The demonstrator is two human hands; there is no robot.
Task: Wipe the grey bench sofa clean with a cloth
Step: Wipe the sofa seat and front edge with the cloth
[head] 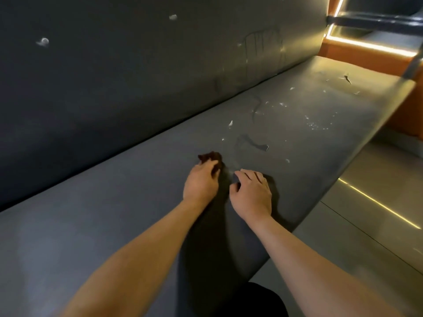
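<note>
Cloth (210,157) mostly hidden under left hand (200,183); sofa (91,225) cut by left edge.

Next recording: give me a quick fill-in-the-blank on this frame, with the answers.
1. The left hand grips a dark brown ___.
2. The right hand is down on the sofa's ___, not its backrest.
3. The panel past the bench's far end is coloured ___.
Answers: cloth; seat; orange.
</note>
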